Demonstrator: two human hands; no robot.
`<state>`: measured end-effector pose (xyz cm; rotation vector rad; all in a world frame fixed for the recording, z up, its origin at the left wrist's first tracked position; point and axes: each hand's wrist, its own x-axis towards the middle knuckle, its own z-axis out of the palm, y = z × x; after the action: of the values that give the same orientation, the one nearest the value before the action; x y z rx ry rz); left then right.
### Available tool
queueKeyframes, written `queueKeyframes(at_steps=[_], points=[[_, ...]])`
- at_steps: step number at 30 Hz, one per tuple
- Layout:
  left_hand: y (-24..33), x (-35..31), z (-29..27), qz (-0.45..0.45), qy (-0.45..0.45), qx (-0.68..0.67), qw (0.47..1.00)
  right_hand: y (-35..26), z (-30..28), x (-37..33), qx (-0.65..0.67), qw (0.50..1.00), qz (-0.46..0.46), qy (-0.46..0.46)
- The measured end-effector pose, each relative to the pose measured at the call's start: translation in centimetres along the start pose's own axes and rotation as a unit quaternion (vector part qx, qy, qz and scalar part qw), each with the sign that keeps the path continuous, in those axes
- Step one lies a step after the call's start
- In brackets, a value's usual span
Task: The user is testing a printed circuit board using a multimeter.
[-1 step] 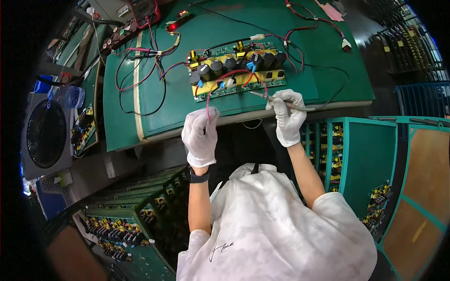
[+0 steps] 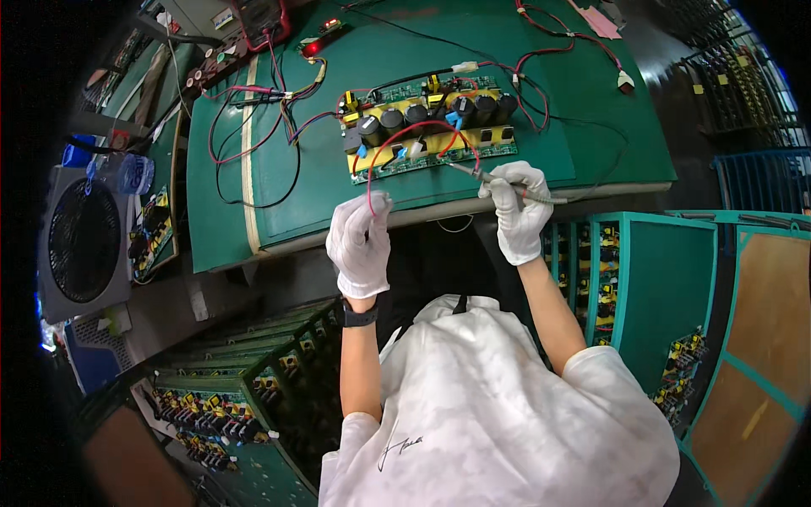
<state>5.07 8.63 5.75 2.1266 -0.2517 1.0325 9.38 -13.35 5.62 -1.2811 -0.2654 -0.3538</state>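
A long circuit board [image 2: 429, 127] with yellow heat-sink strips and several black capacitors lies on the green-topped bench [image 2: 608, 152]. My left hand [image 2: 359, 241], in a white glove, is closed on one end of a red wire [image 2: 414, 127] just in front of the board's left part. The wire arches over the board and comes down near my right hand. My gloved right hand [image 2: 517, 203] grips a pen-shaped grey tool [image 2: 481, 175] trailing a thin cable. Its metal tip points at the board's near edge; I cannot tell whether it touches.
A red meter [image 2: 260, 21] and a small board with a glowing red light [image 2: 312, 46] sit at the back left. Loose leads [image 2: 279, 97] cross the bench. Racks of circuit boards [image 2: 211, 414] stand lower left, with a green rack [image 2: 667, 270] at right. A fan [image 2: 83, 237] is far left.
My left hand has shifted very slightly left, and the red wire's arch stands a little higher and wider. My right hand and its tool look almost unmoved.
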Motion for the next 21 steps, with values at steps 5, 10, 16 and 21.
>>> queueKeyframes(at_steps=[5,10,16,21], points=[[0.4,-0.2,0.5,0.03,0.054,-0.043,0.997,0.3,-0.5,1.3,-0.069,0.985,-0.135,-0.087],[-0.8,1.0,2.4,-0.161,0.046,-0.038,0.985,0.3,0.5,2.6,-0.081,0.991,-0.006,-0.105],[-1.4,-0.6,2.4,-0.144,-0.003,0.0,0.99,1.6,0.8,2.7,-0.136,0.974,-0.029,-0.177],[-1.9,-1.1,3.1,-0.055,0.005,0.108,0.993,1.3,0.9,3.1,-0.21,0.944,-0.157,-0.198]])
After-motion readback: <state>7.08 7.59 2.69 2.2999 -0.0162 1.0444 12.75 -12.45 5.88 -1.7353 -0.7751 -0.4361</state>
